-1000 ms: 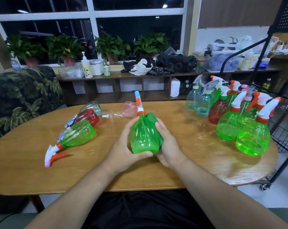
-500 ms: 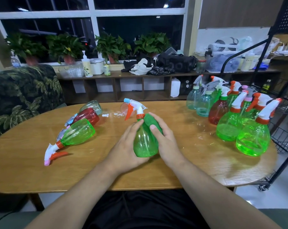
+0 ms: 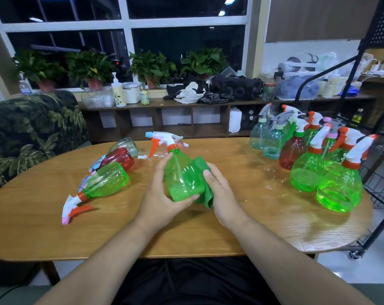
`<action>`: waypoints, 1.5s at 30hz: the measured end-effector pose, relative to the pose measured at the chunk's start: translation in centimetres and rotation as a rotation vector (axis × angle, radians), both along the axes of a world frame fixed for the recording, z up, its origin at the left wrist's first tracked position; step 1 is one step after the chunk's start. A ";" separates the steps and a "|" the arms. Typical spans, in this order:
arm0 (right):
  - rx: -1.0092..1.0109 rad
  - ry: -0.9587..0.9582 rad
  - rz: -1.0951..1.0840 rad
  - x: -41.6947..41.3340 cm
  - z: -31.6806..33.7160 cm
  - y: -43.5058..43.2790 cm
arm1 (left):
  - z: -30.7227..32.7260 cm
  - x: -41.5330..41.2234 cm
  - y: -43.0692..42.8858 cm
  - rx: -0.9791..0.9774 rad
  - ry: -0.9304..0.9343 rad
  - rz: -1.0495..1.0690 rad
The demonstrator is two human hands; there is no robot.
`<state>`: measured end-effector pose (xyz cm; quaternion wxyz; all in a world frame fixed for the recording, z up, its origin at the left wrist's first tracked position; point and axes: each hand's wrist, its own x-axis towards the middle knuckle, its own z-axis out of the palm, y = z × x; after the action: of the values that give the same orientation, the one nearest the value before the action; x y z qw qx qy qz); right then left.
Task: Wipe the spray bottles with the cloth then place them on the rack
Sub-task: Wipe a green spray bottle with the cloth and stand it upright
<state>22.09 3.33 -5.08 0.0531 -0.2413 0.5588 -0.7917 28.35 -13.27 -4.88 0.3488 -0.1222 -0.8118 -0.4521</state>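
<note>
A green spray bottle (image 3: 182, 175) with a white and orange trigger head stands tilted over the middle of the table, nozzle pointing left. My left hand (image 3: 162, 194) grips its left side and base. My right hand (image 3: 219, 194) presses a green cloth (image 3: 205, 190) against the bottle's right side. Three bottles lie on their sides at the left: a green one (image 3: 105, 180), a red one (image 3: 118, 158) and a clear one (image 3: 125, 145). Several upright bottles (image 3: 305, 164) stand grouped at the right. The black wire rack (image 3: 382, 172) stands beyond the table's right edge.
The wooden table (image 3: 54, 227) is oval, with its front edge close to my lap. A leaf-patterned sofa (image 3: 28, 133) stands at the left. A low shelf (image 3: 186, 119) with plants and clutter runs under the window behind.
The bottle has been turned so its trigger head now points left, and it stands more upright. The cloth has slid from the bottle's upper shoulder down along its right side.
</note>
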 end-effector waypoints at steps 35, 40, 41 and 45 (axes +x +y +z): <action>-0.040 -0.053 -0.050 -0.6 0.1 0.5 | 2.5 -1.9 2.8 0.442 -0.190 -0.275; -0.058 -0.002 -0.091 -0.5 0.3 1.0 | 2.3 -1.7 2.3 0.408 -0.296 -0.393; -0.064 -0.018 -0.090 -0.5 0.4 1.0 | 2.2 -1.5 2.3 0.396 -0.303 -0.419; -0.062 -0.040 -0.054 -0.4 0.5 0.8 | 1.6 -1.7 2.2 0.456 -0.269 -0.398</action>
<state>21.68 4.15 -4.62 0.0356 -0.2117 0.5392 -0.8144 26.67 -11.02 -3.24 0.1617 -0.1363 -0.6885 -0.6937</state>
